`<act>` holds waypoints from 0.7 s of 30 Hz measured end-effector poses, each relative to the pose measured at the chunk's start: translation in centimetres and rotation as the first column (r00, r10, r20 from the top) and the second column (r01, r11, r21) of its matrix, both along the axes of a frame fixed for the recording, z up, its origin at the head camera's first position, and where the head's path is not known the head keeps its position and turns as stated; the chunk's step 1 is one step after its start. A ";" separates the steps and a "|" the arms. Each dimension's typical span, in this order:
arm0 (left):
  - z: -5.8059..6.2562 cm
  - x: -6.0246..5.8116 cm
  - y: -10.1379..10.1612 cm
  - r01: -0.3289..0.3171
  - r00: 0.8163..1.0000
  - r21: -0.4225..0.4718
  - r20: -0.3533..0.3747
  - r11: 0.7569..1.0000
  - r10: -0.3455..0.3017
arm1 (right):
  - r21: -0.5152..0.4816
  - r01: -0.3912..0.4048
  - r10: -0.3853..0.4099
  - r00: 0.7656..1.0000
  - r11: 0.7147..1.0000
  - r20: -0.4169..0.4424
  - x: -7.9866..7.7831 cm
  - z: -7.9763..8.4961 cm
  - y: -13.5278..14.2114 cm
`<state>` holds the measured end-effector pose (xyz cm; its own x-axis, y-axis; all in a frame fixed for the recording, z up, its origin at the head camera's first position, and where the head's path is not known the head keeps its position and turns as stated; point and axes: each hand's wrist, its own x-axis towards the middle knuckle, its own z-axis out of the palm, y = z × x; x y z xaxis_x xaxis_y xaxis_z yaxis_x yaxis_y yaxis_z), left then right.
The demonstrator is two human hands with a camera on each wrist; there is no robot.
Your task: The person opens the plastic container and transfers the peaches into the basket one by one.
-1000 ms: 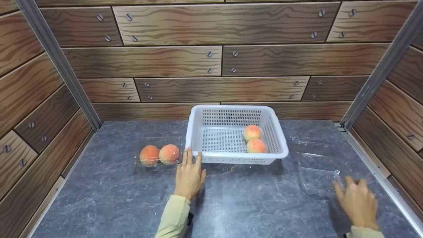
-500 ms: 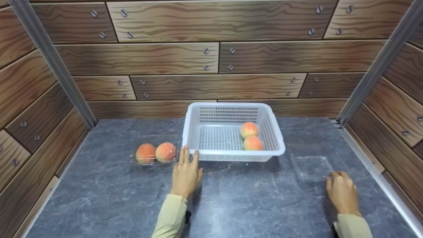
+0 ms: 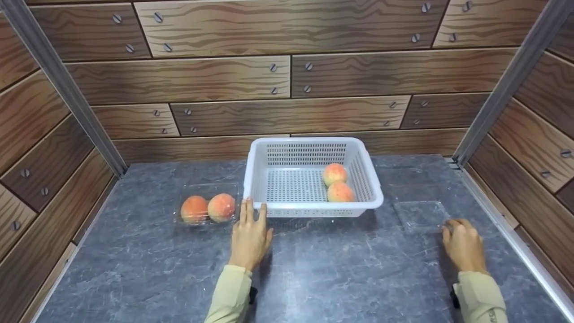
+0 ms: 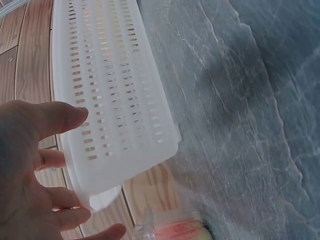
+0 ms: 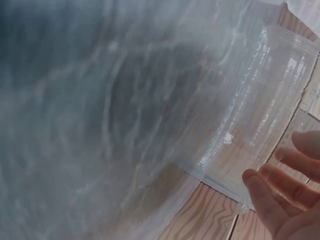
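Note:
A white slotted plastic basket (image 3: 314,205) stands on the table with two peaches (image 3: 335,174) at its right side. My left hand (image 3: 249,240) touches the basket's near left corner; in the left wrist view the thumb (image 4: 65,119) lies against the slotted outer wall and the other fingers are at the rim. To the left, a clear plastic box (image 3: 210,187) has two more peaches (image 3: 194,209) in it. At the right, my right hand (image 3: 464,246) pinches the near right corner of a clear plastic container (image 3: 420,214), whose see-through edges are hard to make out. No fruit shows in that container.
The grey marbled tabletop (image 3: 332,269) meets a back wall (image 3: 233,80) printed with wood planks. Metal posts (image 3: 67,85) stand at the back corners, and a metal strip (image 3: 506,229) runs along the right edge.
My right hand has moved away from me and a little left, and the clear container has shifted toward the back. The left hand stays at the basket's corner. The head view has shifted slightly.

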<state>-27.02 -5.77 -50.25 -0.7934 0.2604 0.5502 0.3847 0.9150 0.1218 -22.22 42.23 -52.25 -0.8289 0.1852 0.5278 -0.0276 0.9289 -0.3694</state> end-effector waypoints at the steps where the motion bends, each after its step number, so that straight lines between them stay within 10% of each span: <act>1: 0.0 -0.1 0.0 -0.002 1.000 0.001 -0.002 1.000 0.002 | 0.001 -0.004 0.004 1.000 1.000 0.007 0.0 0.1 0.0; 10: -0.3 -0.2 -0.3 0.041 0.999 0.027 0.013 0.999 -0.041 | -0.041 0.066 -0.063 0.996 0.997 0.067 1.2 0.6 -0.6; 21: 0.0 0.0 -2.1 0.095 0.988 0.080 0.114 0.992 -0.104 | -0.082 -0.006 -0.004 0.993 0.997 -0.119 0.7 1.5 -3.8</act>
